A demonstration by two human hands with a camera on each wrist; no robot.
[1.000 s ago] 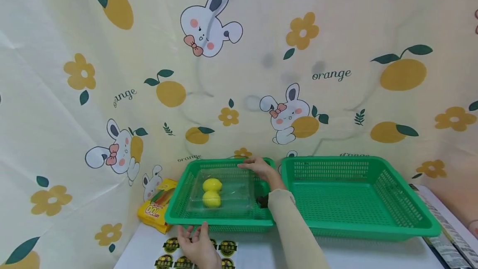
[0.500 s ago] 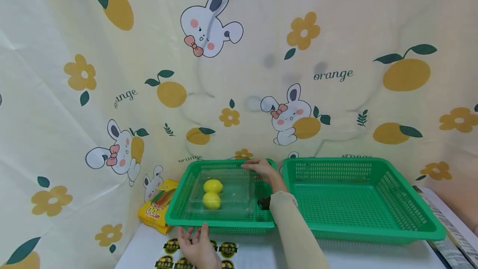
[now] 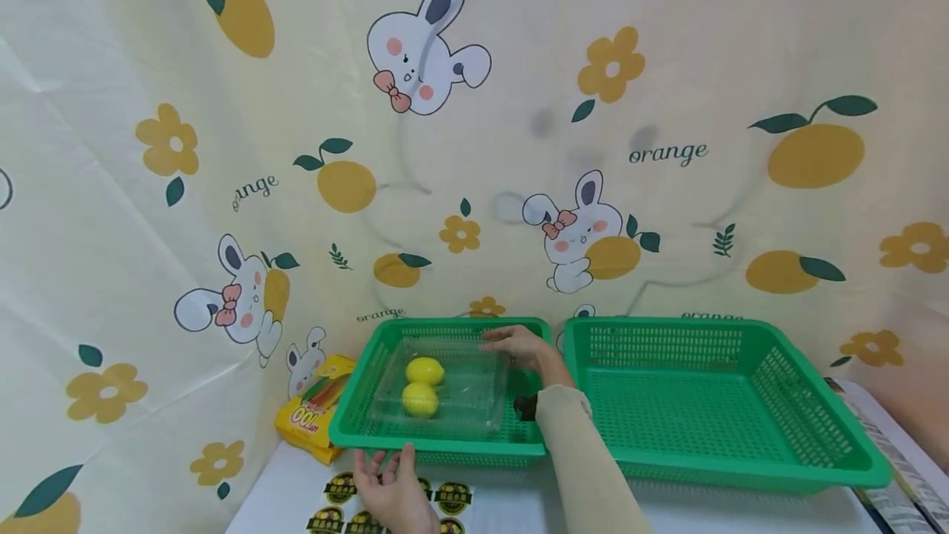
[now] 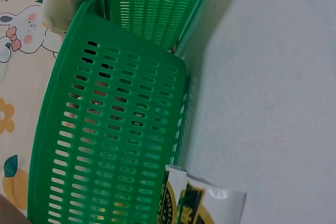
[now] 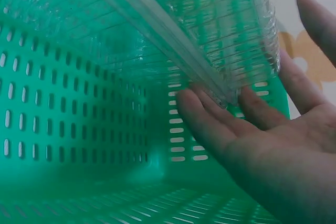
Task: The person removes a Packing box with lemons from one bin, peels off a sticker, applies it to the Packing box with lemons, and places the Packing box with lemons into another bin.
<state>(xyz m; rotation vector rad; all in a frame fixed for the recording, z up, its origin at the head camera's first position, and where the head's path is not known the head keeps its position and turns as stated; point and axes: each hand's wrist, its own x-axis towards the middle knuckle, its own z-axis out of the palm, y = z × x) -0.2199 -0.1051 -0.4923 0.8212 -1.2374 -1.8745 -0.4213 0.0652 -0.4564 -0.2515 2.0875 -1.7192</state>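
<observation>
Clear box: a transparent clamshell box (image 3: 445, 390) with two lemons (image 3: 423, 386) inside is seen in the left green basket (image 3: 356, 427), its far right corner raised off the basket floor.
Right hand: the right hand (image 3: 522, 346) is placed at that far corner; in the wrist view its fingers (image 5: 210, 124) are straight and spread under the box edge, supporting rather than pinching it.
Left hand: the left hand (image 3: 393, 493) is laid with fingers apart on the table (image 3: 519, 509), just in front of the basket, over a sheet of round stickers (image 3: 452, 494).
Around the basket: a second green basket (image 3: 712, 402) stands just to its right; a yellow packet (image 3: 307, 410) lies to its left.
Risk: the box is judged likely to slide off the flat fingers, since nothing clamps it; the lemons could roll and tip it.
</observation>
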